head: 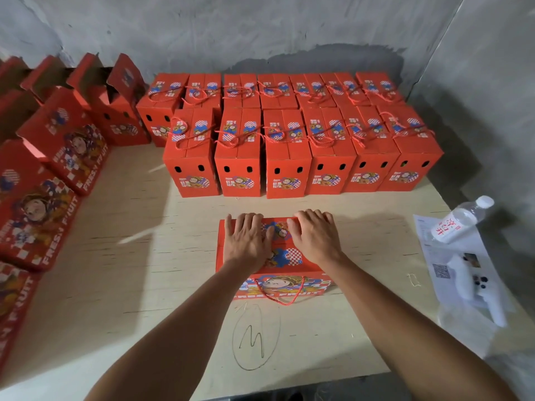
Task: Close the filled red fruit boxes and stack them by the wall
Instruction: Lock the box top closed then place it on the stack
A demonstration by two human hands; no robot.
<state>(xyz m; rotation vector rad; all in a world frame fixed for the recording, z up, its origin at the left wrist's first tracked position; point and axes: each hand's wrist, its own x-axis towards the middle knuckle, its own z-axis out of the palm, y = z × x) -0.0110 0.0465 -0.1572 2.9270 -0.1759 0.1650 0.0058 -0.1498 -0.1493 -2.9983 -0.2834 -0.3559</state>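
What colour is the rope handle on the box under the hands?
Red; the rope handle hangs down the box's near side in the head view.

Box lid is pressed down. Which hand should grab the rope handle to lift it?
Right, probably. The rope handle hangs off the box's near face, nearer the right hand than the left hand.

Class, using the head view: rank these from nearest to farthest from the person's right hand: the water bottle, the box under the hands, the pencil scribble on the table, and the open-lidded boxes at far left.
1. Box under the hands: the right hand presses on its top.
2. Pencil scribble: on the table, toward the person.
3. Water bottle: lying at the right edge.
4. Open-lidded boxes: along the far left.
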